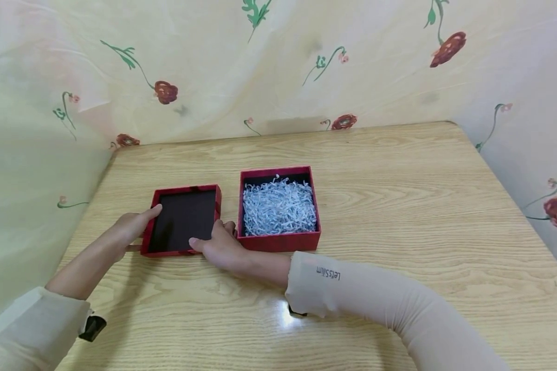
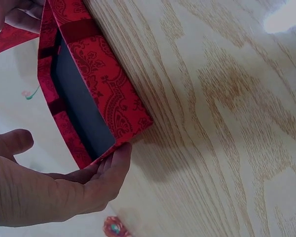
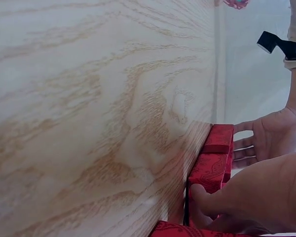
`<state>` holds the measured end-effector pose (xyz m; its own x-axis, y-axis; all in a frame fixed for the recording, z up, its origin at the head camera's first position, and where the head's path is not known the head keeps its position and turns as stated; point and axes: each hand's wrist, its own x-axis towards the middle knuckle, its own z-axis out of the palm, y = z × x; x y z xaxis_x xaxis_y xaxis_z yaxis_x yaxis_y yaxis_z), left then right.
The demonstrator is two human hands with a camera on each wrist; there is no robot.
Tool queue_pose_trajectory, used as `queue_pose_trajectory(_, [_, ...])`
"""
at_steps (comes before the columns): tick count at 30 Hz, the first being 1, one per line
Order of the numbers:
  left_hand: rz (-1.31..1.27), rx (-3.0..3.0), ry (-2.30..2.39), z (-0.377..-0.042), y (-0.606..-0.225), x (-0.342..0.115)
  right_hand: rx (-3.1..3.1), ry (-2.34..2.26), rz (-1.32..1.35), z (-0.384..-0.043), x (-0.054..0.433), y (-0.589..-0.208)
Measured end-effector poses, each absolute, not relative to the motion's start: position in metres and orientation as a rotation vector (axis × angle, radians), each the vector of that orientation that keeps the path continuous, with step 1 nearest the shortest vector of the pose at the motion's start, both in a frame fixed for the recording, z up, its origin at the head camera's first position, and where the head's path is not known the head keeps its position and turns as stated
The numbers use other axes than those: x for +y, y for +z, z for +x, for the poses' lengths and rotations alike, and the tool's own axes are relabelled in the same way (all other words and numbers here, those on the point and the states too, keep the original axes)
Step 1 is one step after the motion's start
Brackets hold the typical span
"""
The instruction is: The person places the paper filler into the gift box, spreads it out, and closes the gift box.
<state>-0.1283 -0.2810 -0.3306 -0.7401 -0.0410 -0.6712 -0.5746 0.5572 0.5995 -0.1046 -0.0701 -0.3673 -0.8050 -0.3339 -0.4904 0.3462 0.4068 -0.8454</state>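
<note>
A shallow red patterned box lid (image 1: pixel 183 219) with a dark inside lies open side up at the left of the table. My left hand (image 2: pixel 64 190) is at its left side, straight fingers touching the outer wall and the thumb raised apart from them. At the near right corner, my right hand (image 1: pixel 225 250) grips the lid, its thumb over the near rim and its fingers by the right wall. Just right of that hand stands a deeper red box (image 1: pixel 278 242), filled with pale blue shredded paper (image 1: pixel 278 208).
The wooden table (image 1: pixel 399 206) reaches back to a floral curtain (image 1: pixel 288 67), which also hangs along both sides. My right forearm crosses in front of the deeper box. A black wrist strap (image 1: pixel 93 328) shows at the left sleeve.
</note>
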Motion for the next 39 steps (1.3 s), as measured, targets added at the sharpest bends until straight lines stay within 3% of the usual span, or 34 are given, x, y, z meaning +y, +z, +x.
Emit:
queue_pose_trajectory(25, [-0.474,2.202,1.195,-0.131,-0.311,-0.286,2.129,-1.418,-0.024,-0.101,-0.073,-0.347])
queue_pose_trajectory(39, [-0.387,2.283,1.218,-0.133,-0.276,-0.293,2.087,-1.518,-0.129,-0.104,-0.073,-0.311])
